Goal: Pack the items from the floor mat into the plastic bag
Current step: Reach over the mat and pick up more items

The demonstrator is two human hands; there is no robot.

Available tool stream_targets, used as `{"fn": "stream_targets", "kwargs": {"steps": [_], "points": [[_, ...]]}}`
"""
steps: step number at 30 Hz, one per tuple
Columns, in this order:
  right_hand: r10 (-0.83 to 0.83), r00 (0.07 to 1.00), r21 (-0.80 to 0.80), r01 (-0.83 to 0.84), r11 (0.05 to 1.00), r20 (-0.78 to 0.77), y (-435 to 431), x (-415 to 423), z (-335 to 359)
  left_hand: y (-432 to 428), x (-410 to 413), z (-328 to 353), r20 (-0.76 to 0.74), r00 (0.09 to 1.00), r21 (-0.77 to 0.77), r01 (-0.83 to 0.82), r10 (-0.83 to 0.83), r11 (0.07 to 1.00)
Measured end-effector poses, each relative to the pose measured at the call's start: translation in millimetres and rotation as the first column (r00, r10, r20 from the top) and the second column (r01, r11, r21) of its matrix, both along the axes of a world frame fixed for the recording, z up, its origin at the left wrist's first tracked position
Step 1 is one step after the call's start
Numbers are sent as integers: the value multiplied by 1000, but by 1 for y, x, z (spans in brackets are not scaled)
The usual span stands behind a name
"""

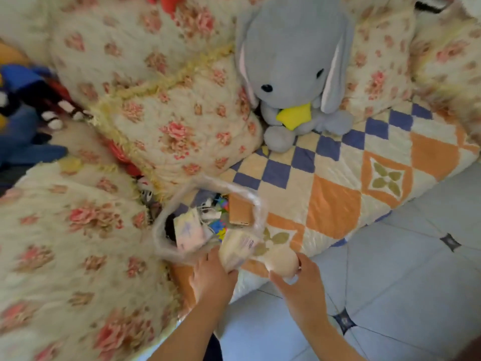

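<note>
Your left hand (212, 278) is at the near rim of the plastic bag (256, 204), its fingers curled under a cream pack (238, 250) with a printed label; it is grasping that pack. Your right hand (299, 285) has thumb and fingers wrapped round a rounded cream piece (283, 260) just to the right of the pack; through the motion blur you cannot tell whether the piece and the pack are one thing or two. Taken together they lie on a slant, the long axis running from the rounded end by your right hand, up and to the left, to the labelled end, which points into the mouth of the bag; the pack sits over the bag's near edge, partly inside.

The bag stands open on the floor mat (338, 194), a quilt of blue checks and orange diamonds, close to the mat's near left corner; in it lie a cardboard box (240, 209) along the right wall, a pale packet (188, 231) towards the left, and small coloured things between them, too blurred to name.

A grey plush rabbit (294, 61) sits at the far edge of the mat with a yellow star (295, 115) at its chest; floral cushions (169, 113) crowd the left side; pale floor tiles (403, 282) lie to the right of your arms.
</note>
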State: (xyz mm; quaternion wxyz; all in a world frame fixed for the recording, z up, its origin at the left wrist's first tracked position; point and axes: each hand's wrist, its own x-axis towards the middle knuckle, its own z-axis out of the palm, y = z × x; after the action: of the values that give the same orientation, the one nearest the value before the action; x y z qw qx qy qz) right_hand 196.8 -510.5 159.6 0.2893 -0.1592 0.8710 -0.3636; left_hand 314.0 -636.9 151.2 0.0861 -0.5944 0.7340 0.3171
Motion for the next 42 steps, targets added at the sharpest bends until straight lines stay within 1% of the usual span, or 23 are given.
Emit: {"fn": "stream_targets", "kwargs": {"steps": [3, 6, 10, 13, 16, 19, 23, 28, 32, 34, 37, 40, 42], "points": [[73, 997, 90, -75, 993, 30, -65, 7, -21, -63, 9, -25, -5, 992, 91, -129, 130, 988], [94, 992, 174, -107, 979, 86, -115, 7, -46, -121, 0, -52, -3, 976, 151, -215, 218, 965], [94, 988, 281, -126, 951, 124, -157, 0, -76, -172, -21, -79, -53, 962, 203, -252, 268, 946], [81, 988, 351, -123, 928, 133, -181, -5, -88, -187, -23, -90, -38, 982, 214, -175, 187, 961], [91, 989, 409, -131, 903, 116, -201, -8, -96, -186, -18, -93, 33, 995, 237, -102, 97, 966], [124, 986, 368, -159, 916, 115, -214, -7, -100, -175, -12, -91, 39, 999, 238, -28, 19, 971], [236, 962, 377, -271, 886, 138, -214, -6, -93, -163, -12, -85, 28, 998, 255, 41, -49, 966], [142, 980, 354, -185, 917, 142, -170, -7, -72, -143, -33, -66, -25, 994, 237, 110, -107, 965], [26, 992, 327, -65, 943, 121, -102, -14, -46, -108, -59, -42, -55, 967, 176, 256, -250, 951], [-54, 994, 335, 19, 942, 94, -60, -21, -35, -80, -75, -30, -81, 934, 135, 357, -349, 924], [-201, 978, 304, 177, 936, 50, 12, -32, -14, -25, -104, -8, -99, 860, 61, 507, -500, 860], [-336, 942, 267, 319, 910, 20, 89, -39, 8, 47, -131, 17, -135, 786, 46, 613, -603, 789], [-424, 906, 226, 414, 882, -5, 144, -40, 22, 104, -145, 30, -142, 720, 35, 689, -679, 724]]}}
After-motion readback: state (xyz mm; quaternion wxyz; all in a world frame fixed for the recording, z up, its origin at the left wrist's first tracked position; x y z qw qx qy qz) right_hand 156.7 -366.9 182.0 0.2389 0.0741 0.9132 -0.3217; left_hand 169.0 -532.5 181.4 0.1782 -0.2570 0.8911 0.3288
